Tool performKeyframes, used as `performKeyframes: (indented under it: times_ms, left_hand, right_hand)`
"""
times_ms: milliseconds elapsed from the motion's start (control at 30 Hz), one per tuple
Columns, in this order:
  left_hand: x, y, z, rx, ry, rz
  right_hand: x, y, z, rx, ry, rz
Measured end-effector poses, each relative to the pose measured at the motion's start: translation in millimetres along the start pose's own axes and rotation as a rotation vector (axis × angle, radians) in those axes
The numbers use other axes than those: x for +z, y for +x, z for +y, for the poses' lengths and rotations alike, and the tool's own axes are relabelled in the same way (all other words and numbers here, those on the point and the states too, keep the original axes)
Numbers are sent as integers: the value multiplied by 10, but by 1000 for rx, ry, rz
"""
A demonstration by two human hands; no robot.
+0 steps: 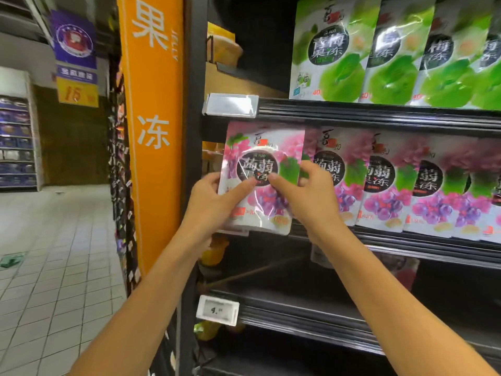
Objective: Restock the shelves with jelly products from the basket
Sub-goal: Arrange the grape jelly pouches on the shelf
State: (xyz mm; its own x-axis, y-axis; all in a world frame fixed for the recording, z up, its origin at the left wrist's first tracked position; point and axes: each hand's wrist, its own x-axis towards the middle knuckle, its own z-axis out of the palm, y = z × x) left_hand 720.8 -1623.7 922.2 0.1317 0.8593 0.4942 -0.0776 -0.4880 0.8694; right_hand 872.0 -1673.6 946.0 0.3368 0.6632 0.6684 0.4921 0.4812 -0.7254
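Observation:
A pink-and-purple grape jelly pouch (264, 147) stands upright at the left end of the middle shelf (406, 241). My left hand (214, 199) grips its lower left side, thumb across the front. My right hand (306, 194) grips its right side, thumb on the front. Several matching grape pouches (385, 185) line the same shelf to the right. The basket is out of view.
Green plum jelly pouches (379, 50) fill the upper shelf. An orange pillar sign (151, 118) borders the rack on the left. A white price tag (218, 310) hangs on the dark lower shelf. A tiled aisle floor (54, 253) lies to the left.

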Motion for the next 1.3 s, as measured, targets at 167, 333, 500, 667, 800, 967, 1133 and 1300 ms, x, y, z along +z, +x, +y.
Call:
performKeyframes:
  times_ms: [167, 333, 500, 667, 800, 967, 1133, 1300]
  left_hand:
    - [89, 64, 23, 244, 181, 195]
    - [63, 30, -115, 391, 414, 132]
    - [110, 23, -217, 379, 535, 134]
    - [118, 27, -297, 431, 494, 168]
    - [135, 58, -336, 415, 506, 181]
    - [143, 111, -338, 407, 534, 196]
    - [138, 138, -325, 400, 589, 188]
    - [107, 151, -348, 416, 546, 165]
  right_hand:
    - [152, 220, 28, 4, -135, 117]
    - [276, 317, 43, 6, -260, 213]
    - [342, 265, 81, 5, -208, 116]
    - [247, 9, 166, -136, -277, 116]
    - [220, -149, 284, -174, -525, 108]
    - [267, -115, 320, -231, -496, 132]
    - [305, -96, 379, -255, -501, 146]
    - [108, -79, 427, -159, -391, 327]
